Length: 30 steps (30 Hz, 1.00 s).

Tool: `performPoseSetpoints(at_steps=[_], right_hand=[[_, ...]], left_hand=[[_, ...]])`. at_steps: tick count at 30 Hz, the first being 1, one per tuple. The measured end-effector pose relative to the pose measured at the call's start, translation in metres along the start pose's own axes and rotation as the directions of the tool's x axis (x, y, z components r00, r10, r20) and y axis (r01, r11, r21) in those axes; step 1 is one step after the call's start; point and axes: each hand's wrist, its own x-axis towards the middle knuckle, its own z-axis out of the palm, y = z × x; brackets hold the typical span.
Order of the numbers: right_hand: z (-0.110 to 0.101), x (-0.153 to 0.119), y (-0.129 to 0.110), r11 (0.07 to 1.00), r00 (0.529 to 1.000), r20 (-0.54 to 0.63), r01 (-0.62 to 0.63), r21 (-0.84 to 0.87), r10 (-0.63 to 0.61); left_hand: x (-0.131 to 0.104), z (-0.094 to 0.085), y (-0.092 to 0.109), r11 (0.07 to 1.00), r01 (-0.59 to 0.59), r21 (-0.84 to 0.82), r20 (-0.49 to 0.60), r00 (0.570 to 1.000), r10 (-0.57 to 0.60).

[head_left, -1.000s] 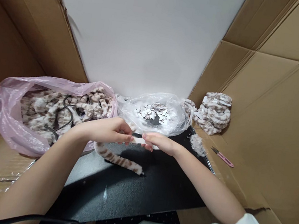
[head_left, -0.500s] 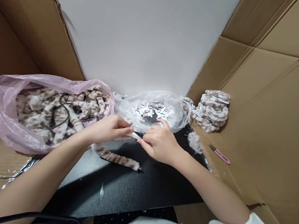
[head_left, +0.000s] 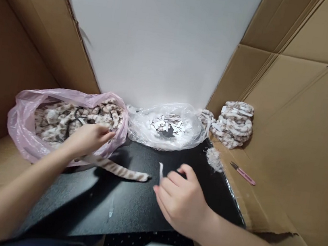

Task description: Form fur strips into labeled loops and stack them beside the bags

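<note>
My right hand [head_left: 183,201] hovers over the dark tabletop with its fingers curled. Between thumb and fingers it pinches a narrow white label strip [head_left: 161,171], which sticks up on the left. Over the front edge of the pink plastic bag [head_left: 22,135], my left hand [head_left: 90,139] has its fingers curled in and its thumb pressed along them; what they hold, if anything, is hidden. A brown-and-white striped plush strip [head_left: 125,172] lies just below that hand, its left end passing behind the wrist. Striped plush pieces [head_left: 56,124] and a dark cord fill the bag.
A clear plastic bag [head_left: 138,129] of white labels [head_left: 166,123] stands at the back centre. On the right are stacked plush pieces [head_left: 235,125], a tuft of fluff [head_left: 215,159] and pink-handled thread snips [head_left: 242,173]. Cardboard walls [head_left: 303,130] enclose both sides.
My hands have moved apart, the left toward the pink bag, the right nearer my body with the white label. The striped strip has shifted slightly left.
</note>
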Motion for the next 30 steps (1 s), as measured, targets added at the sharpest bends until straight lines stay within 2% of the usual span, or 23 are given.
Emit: performPoseSetpoints(at_steps=[2,3,4,5,6,7,9,10,11,12,13,14,15,17,18,20,21,22,23,25,28,30], right_hand=[[-0.006,-0.021,0.016,0.978,0.991,0.056,-0.131,0.161,0.124],[-0.008,-0.03,0.025,0.937,0.97,0.077,-0.241,0.252,0.229],[-0.008,-0.038,0.034,0.865,0.935,0.072,-0.349,0.36,0.347],[-0.005,-0.045,0.04,0.764,0.893,0.062,-0.417,0.493,0.447],[-0.001,-0.051,0.043,0.632,0.843,0.054,-0.442,0.637,0.536],[0.007,-0.055,0.042,0.468,0.793,0.057,-0.414,0.78,0.607],[0.028,-0.06,0.028,0.077,0.726,0.139,-0.256,0.963,0.673],[0.04,-0.061,0.017,-0.131,0.712,0.221,-0.18,0.975,0.666],[0.053,-0.06,0.006,-0.309,0.72,0.314,-0.145,0.94,0.618],[0.066,-0.059,-0.005,-0.444,0.731,0.395,-0.141,0.885,0.556],[0.077,-0.058,-0.013,-0.532,0.737,0.453,-0.15,0.833,0.501],[0.086,-0.057,-0.017,-0.581,0.736,0.494,-0.168,0.796,0.464],[0.092,-0.058,-0.016,-0.597,0.718,0.519,-0.179,0.782,0.465],[0.095,-0.063,0.001,-0.524,0.633,0.514,-0.195,0.829,0.578],[0.092,-0.068,0.014,-0.431,0.568,0.468,-0.209,0.877,0.677],[0.08,-0.08,0.042,-0.172,0.447,0.296,-0.298,0.939,0.844],[0.071,-0.085,0.055,-0.039,0.433,0.194,-0.341,0.939,0.88],[0.061,-0.09,0.064,0.076,0.455,0.098,-0.348,0.934,0.885],[0.051,-0.092,0.071,0.171,0.502,0.018,-0.327,0.93,0.865],[0.031,-0.091,0.078,0.302,0.598,-0.099,-0.25,0.92,0.795],[0.005,-0.074,0.079,0.382,0.701,-0.15,-0.186,0.905,0.697],[-0.007,-0.053,0.079,0.383,0.747,-0.163,-0.13,0.914,0.644]], left_hand=[[-0.005,-0.001,-0.003,0.998,-0.045,-0.051,0.039,0.998,0.047],[-0.007,0.002,-0.002,0.994,-0.085,-0.068,0.089,0.992,0.09],[-0.008,0.007,-0.001,0.992,-0.101,-0.07,0.083,0.991,0.107],[-0.008,0.014,0.001,0.993,-0.103,-0.06,0.031,0.994,0.105],[-0.008,0.023,0.003,0.994,-0.098,-0.043,0.003,0.995,0.098],[-0.007,0.033,0.005,0.996,-0.082,-0.02,-0.025,0.996,0.081],[-0.004,0.053,0.007,0.998,-0.039,0.058,-0.063,0.997,0.043],[-0.002,0.063,0.007,0.993,-0.02,0.112,-0.085,0.996,0.03],[0.001,0.072,0.007,0.985,-0.011,0.17,-0.11,0.993,0.03],[0.003,0.08,0.006,0.974,-0.008,0.227,-0.129,0.991,0.039],[0.005,0.086,0.004,0.961,-0.004,0.275,-0.141,0.989,0.044],[0.006,0.091,0.002,0.951,-0.005,0.309,-0.144,0.988,0.052],[0.008,0.095,0.0,0.944,-0.012,0.329,-0.139,0.988,0.061],[0.01,0.099,-0.005,0.94,-0.036,0.34,-0.122,0.989,0.082],[0.01,0.101,-0.007,0.94,-0.047,0.338,-0.116,0.989,0.091],[0.012,0.102,-0.01,0.942,-0.059,0.331,-0.109,0.989,0.1],[0.012,0.102,-0.011,0.945,-0.063,0.322,-0.104,0.989,0.102],[0.012,0.101,-0.011,0.949,-0.066,0.308,-0.098,0.99,0.101],[0.013,0.099,-0.012,0.955,-0.062,0.289,-0.099,0.991,0.094],[0.012,0.09,-0.012,0.971,-0.044,0.233,-0.118,0.99,0.073],[0.009,0.065,-0.005,0.994,-0.073,0.08,-0.172,0.981,0.086],[0.006,0.046,0.006,0.978,-0.19,-0.08,-0.177,0.969,0.174]])
